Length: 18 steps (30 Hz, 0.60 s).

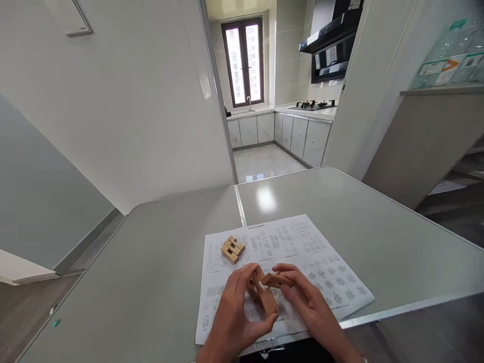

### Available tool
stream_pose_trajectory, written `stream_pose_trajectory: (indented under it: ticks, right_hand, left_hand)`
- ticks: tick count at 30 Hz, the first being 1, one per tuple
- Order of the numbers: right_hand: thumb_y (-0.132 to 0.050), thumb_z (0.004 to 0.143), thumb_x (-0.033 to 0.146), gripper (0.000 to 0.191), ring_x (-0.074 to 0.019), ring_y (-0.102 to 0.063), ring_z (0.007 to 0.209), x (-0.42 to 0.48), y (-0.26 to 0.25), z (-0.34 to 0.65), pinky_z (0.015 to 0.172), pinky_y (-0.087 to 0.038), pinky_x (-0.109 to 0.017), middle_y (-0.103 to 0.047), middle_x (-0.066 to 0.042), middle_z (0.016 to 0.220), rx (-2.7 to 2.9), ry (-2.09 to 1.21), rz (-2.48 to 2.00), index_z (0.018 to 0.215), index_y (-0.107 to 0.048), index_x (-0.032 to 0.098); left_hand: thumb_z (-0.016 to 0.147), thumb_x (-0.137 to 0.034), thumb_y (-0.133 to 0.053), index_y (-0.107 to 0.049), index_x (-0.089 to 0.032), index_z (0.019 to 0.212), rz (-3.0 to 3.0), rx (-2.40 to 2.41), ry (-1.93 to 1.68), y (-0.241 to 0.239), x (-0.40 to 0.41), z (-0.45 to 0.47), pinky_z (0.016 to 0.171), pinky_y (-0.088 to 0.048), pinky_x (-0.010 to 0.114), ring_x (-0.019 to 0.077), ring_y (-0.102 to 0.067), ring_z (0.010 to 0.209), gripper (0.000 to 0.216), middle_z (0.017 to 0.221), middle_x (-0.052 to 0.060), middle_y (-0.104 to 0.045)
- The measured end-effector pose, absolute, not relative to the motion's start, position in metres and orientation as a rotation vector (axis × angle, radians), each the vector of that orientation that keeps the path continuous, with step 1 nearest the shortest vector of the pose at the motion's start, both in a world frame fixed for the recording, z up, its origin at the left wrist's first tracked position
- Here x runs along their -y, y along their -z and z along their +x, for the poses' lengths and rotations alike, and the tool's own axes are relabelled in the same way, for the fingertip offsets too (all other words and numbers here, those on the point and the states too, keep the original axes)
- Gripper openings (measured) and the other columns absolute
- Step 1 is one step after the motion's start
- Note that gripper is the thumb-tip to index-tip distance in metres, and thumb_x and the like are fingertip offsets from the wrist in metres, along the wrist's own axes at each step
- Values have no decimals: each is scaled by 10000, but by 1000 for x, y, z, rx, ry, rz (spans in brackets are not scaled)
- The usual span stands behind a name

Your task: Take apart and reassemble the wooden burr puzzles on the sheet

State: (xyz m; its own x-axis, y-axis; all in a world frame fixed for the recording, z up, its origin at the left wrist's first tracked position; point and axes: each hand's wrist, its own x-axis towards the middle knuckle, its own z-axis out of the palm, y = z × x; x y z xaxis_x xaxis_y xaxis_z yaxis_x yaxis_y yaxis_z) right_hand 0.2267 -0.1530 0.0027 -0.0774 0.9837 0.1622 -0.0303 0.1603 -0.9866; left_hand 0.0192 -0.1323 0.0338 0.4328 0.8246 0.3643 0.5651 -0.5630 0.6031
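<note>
Above the printed instruction sheet (227,322), my left hand (236,307) grips wooden puzzle pieces (269,301) between thumb and fingers. My right hand (308,297) pinches a notched wooden puzzle piece (278,280) between thumb and fingertips. Its left end meets or overlaps the upper part of the wood in my left hand; whether they interlock I cannot tell. Several more notched wooden pieces (233,249) lie together on the sheet, just beyond my left hand. My fingers hide parts of the held pieces.
The sheet lies on a grey folding table (162,267) with a metal seam (240,205) and a latch (270,350) at its near edge. Plastic bottles (449,60) stand on a ledge at the right. A small green bit (56,322) shows at far left.
</note>
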Motion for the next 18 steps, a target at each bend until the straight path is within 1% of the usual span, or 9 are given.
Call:
stream_pose_trajectory:
  ticks: [3, 5, 7, 9, 13, 15, 16, 18]
  right_hand:
    - [-570, 1025, 457, 245, -299, -449, 1433, 155, -5, 230, 1166, -408, -424, -488, -85, 1519, 1314, -1308, -923, 1102, -705, 268]
    - [-579, 1022, 455, 243, -304, -490, 1398, 155, -6, 230, 1149, -424, -432, -505, -91, 1504, 1318, -1387, -866, 1106, -704, 265]
    - [-582, 1020, 460, 246, -295, -584, 1275, 154, -7, 229, 1086, -469, -422, -585, -99, 1396, 1318, -1438, -845, 1097, -695, 256]
    - [-580, 1018, 479, 266, -276, -638, 1137, 153, -6, 228, 1014, -503, -404, -644, -95, 1266, 1320, -1455, -864, 1077, -684, 242]
    - [-569, 1013, 525, 321, -237, -646, 934, 152, -4, 226, 892, -530, -363, -678, -62, 1018, 1308, -1439, -928, 1042, -670, 222]
    - [-563, 1015, 528, 328, -226, -641, 887, 152, -5, 226, 867, -532, -356, -674, -49, 955, 1310, -1437, -930, 1061, -676, 223]
    - [-560, 1018, 523, 328, -228, -644, 900, 152, -6, 225, 880, -530, -360, -680, -51, 968, 1315, -1431, -927, 1090, -681, 227]
    - [-564, 1018, 510, 323, -250, -648, 1000, 152, -8, 224, 935, -517, -375, -694, -70, 1067, 1347, -1406, -904, 1129, -697, 237]
  left_hand:
    - [678, -168, -841, -409, -283, 1490, 2337, -1117, -950, -37, 126, 34, 1093, -529, 506, 328, -577, 1316, 927, 1421, 120, -587]
    - [691, -149, -814, -403, -282, 1492, 2353, -1089, -971, -37, 124, 39, 1081, -537, 495, 320, -582, 1305, 910, 1414, 121, -587]
    - [702, -127, -790, -392, -290, 1501, 2357, -1078, -974, -36, 124, 42, 1069, -544, 487, 314, -580, 1305, 907, 1421, 121, -581]
    - [705, -114, -784, -391, -301, 1505, 2347, -1082, -978, -35, 126, 43, 1077, -537, 491, 314, -570, 1319, 911, 1441, 119, -568]
    - [711, -133, -804, -454, -309, 1484, 2230, -1069, -957, -33, 131, 42, 1099, -519, 501, 320, -563, 1333, 867, 1443, 114, -566]
    - [737, -202, -825, -525, -310, 1451, 2136, -1042, -916, -32, 134, 40, 1115, -503, 508, 339, -539, 1363, 781, 1483, 119, -534]
    - [776, -263, -818, -565, -313, 1429, 2089, -1036, -894, -31, 136, 38, 1126, -492, 512, 350, -518, 1386, 703, 1517, 120, -507]
    - [924, -364, -686, -631, -327, 1384, 1986, -1080, -888, -29, 139, 36, 1145, -467, 517, 339, -518, 1391, 464, 1537, 106, -498]
